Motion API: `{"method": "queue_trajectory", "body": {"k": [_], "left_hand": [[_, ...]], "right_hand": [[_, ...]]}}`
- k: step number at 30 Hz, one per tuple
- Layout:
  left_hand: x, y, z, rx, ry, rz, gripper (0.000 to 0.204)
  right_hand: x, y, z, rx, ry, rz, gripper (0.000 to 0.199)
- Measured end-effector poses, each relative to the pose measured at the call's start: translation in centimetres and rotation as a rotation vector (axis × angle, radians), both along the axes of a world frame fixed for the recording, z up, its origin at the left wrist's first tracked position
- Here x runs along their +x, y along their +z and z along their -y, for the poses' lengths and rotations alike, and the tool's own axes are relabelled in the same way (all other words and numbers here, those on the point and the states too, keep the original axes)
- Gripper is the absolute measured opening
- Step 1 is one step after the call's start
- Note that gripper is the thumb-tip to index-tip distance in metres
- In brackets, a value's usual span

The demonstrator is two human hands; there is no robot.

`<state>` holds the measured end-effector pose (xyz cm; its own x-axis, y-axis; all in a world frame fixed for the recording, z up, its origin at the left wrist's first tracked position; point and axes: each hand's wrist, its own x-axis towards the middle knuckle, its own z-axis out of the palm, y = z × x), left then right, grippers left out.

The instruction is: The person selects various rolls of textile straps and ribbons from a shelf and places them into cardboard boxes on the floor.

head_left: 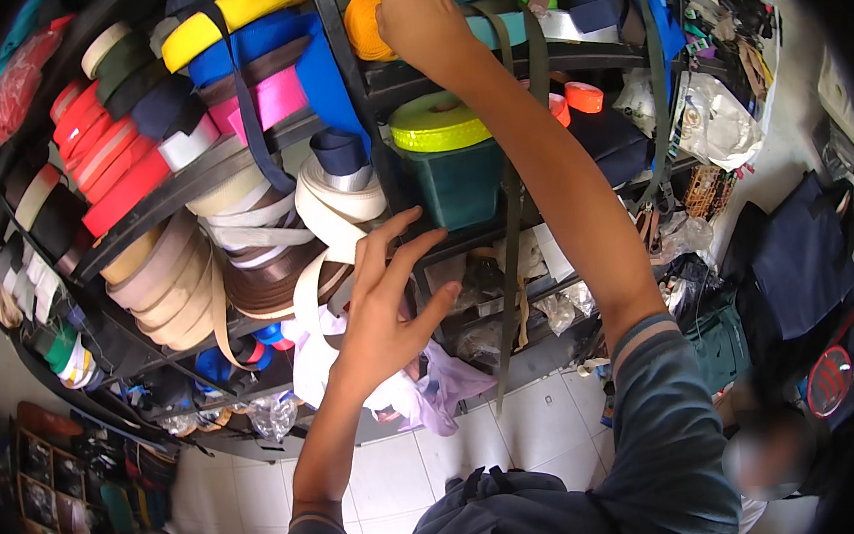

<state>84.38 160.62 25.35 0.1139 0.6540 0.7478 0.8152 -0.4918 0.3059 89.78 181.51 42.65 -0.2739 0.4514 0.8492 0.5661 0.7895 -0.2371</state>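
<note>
head view: the right hand [422,16] is up at twelve o'clock, touching the orange strap roll [366,26] on the upper shelf; the top edge cuts off its fingertips, so i cannot tell if they grip. the left hand [389,295] sits near the centre, fingers spread wide with nothing visible in them, just towards seven o'clock from the teal bin [456,189], perhaps for balance. a yellow-green roll [441,125] lies flat over the bin, which seems to serve as its stand. towards nine and ten o'clock, beige rolls [168,287] and red rolls [102,157] are stacked, probably so each colour shows.

the black upright [342,48] hems the orange roll in on its nine o'clock side. the dark green strap [516,280] dangles between the arms, a likely snag; a white strap [311,291] loops beside the left hand. towards six o'clock, the gap between the forearms shows tiled floor [461,450].
</note>
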Motion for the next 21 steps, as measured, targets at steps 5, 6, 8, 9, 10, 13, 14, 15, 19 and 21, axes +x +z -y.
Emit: {"method": "queue_trajectory", "body": {"k": [5,6,8,9,10,13,14,15,19,21], "left_hand": [[1.1,-1.6,0.5,-0.076,-0.009,0.045,0.048],[1.2,-1.8,0.6,-0.103,-0.026,0.065,0.048],[1.2,-2.5,0.7,-0.158,-0.061,0.105,0.047],[1.2,-2.8,0.6,-0.166,-0.089,0.095,0.046],[1.3,-2.9,0.7,-0.172,-0.097,0.089,0.046],[1.8,-3.1,0.3,-0.203,-0.133,0.075,0.045],[1.9,-3.3,0.1,-0.217,-0.159,0.064,0.044],[1.9,-3.4,0.1,-0.230,-0.181,0.051,0.043],[1.1,-4.1,0.3,-0.307,-0.223,0.036,0.042],[0.8,-4.3,0.3,-0.314,-0.220,0.043,0.043]], "right_hand": [[0.0,-1.9,-1.2,0.496,-0.186,-0.040,0.037],[0.2,-1.9,-0.8,0.474,-0.132,-0.050,0.040],[0.6,-2.3,0.1,0.428,-0.025,-0.069,0.045],[0.8,-2.1,0.6,0.368,-0.011,-0.045,0.047],[0.9,-2.0,1.2,0.308,0.003,-0.021,0.050],[1.1,-1.7,1.0,0.301,-0.029,0.057,0.061],[1.3,-1.7,0.7,0.327,-0.052,0.084,0.065],[1.5,-1.8,0.3,0.380,-0.044,0.100,0.071],[2.8,-0.9,1.1,0.451,0.011,0.218,0.090],[2.8,-0.5,1.1,0.503,0.023,0.299,0.093]]}}
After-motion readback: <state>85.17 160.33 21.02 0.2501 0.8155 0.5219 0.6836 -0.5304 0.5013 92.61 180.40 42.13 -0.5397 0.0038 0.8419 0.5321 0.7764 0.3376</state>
